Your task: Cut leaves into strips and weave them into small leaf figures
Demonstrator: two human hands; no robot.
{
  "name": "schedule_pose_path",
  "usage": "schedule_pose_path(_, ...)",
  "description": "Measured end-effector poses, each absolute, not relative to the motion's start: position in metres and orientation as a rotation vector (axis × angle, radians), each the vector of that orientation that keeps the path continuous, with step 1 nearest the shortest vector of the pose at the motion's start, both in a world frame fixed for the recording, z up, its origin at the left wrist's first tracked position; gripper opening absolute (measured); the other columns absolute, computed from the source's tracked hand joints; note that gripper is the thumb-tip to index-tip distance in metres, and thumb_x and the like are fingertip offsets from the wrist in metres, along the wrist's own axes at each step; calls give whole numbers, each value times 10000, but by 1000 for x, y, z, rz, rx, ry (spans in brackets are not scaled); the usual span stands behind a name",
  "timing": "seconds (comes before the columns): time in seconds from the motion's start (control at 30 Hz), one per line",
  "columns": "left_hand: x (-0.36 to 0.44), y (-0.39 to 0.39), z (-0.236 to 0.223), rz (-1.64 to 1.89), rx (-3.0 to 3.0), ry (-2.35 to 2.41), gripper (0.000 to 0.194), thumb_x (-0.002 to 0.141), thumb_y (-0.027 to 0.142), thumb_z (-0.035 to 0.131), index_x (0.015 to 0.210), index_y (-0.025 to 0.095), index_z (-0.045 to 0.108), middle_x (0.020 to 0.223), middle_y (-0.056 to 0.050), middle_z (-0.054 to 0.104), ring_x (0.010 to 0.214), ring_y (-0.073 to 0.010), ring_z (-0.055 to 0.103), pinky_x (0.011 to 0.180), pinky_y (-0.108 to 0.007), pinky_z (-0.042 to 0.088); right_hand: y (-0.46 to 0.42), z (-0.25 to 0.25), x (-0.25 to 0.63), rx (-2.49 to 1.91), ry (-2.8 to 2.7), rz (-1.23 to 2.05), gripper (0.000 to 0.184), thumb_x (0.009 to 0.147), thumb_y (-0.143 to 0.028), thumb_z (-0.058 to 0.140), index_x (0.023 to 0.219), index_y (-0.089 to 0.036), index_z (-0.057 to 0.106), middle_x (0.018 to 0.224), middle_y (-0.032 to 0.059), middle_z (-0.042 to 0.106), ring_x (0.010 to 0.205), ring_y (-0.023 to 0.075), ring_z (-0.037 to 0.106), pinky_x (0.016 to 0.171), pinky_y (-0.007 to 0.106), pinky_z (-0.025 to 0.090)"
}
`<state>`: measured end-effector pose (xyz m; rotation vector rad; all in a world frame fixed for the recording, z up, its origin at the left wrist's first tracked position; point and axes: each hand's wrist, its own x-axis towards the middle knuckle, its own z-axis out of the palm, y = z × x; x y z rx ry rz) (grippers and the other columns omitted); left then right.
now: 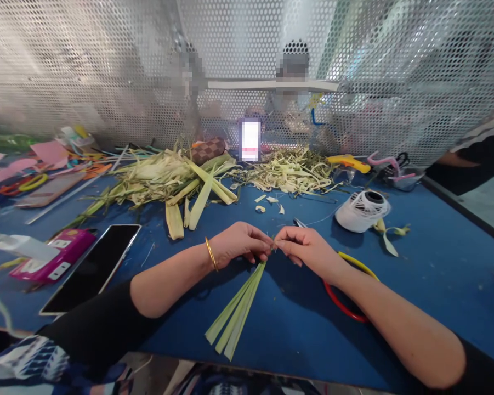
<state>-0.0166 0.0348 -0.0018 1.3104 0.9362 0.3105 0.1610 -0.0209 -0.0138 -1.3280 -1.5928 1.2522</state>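
Note:
My left hand [247,241] is closed on the top end of a bundle of pale green leaf strips [236,315], whose cut ends fan out toward the table's front edge. Right beside it, my right hand [298,244] pinches what looks like a fine white thread at the bundle's tip; the fingertips partly hide it. A spool of white thread [356,215] stands to the right, and a thin strand trails from it toward my hands. Under my right forearm lies a pair of scissors with red and yellow handles [359,262], its blade tip showing behind the hand.
Piles of dried leaves [156,175] and curled shreds [291,170] lie along the back, before a perforated metal screen [119,71]. On the left are a phone [94,266], a magenta power strip [68,258] with a white plug, and coloured paper pieces [51,153]. People are behind the screen.

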Motion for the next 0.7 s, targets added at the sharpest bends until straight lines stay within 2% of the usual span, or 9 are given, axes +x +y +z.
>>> schedule_pose_path(0.07,-14,31,-3,291,1418,933,156,613,204,704,751,130,701,619,-10,642,569,-98,573,477,-185,400,-21,-14,159,-1323,-1523,1291,203,787,-361,583,712,-172,578,580,-57,501,427,52,378,453,226,293)
schedule_pose_path(0.13,-12,28,-4,301,1503,940,114,633,226,688,702,136,677,572,12,608,532,-87,542,455,-178,380,-21,-14,159,-1255,-1440,1336,179,781,-339,583,751,-163,600,644,-31,569,452,53,424,473,225,338)
schedule_pose_path(0.17,-11,27,-5,310,1531,946,115,649,248,678,679,139,659,562,17,597,520,-86,535,445,-177,374,-20,-15,160,-1208,-1393,1353,174,778,-327,585,820,-161,616,719,-10,614,476,57,456,495,229,373)
schedule_pose_path(0.23,-9,26,-6,328,1564,950,150,681,293,658,667,147,630,566,19,595,511,-89,537,430,-177,365,-18,-17,162,-1134,-1330,1347,278,771,-291,583,1021,-173,604,919,37,664,517,63,502,549,250,442)
schedule_pose_path(0.33,-10,28,-6,365,1591,916,165,706,313,646,700,150,626,610,12,618,526,-90,551,426,-172,358,-15,-20,165,-1159,-1419,1278,422,766,-216,564,1186,-201,528,1111,78,648,507,60,512,571,275,492)
schedule_pose_path(0.43,-12,31,-5,394,1607,892,167,716,305,653,708,138,645,641,-6,645,519,-80,546,424,-168,341,-16,-22,165,-1241,-1646,1220,363,781,-161,531,1140,-209,560,1025,52,665,504,69,531,542,260,491)
schedule_pose_path(0.57,-13,31,-3,406,1593,892,186,718,314,680,735,128,685,674,-30,683,505,-72,537,419,-167,328,-18,-22,164,-1326,-1859,1033,189,815,-124,486,909,-199,632,838,2,610,531,75,563,584,247,471)
schedule_pose_path(0.7,-10,28,-2,457,1550,908,141,740,264,667,745,124,691,664,-29,688,490,-64,533,435,-168,354,-18,-23,165,-1368,-1891,933,124,815,-135,511,745,-189,598,743,-24,551,536,81,564,603,245,444)
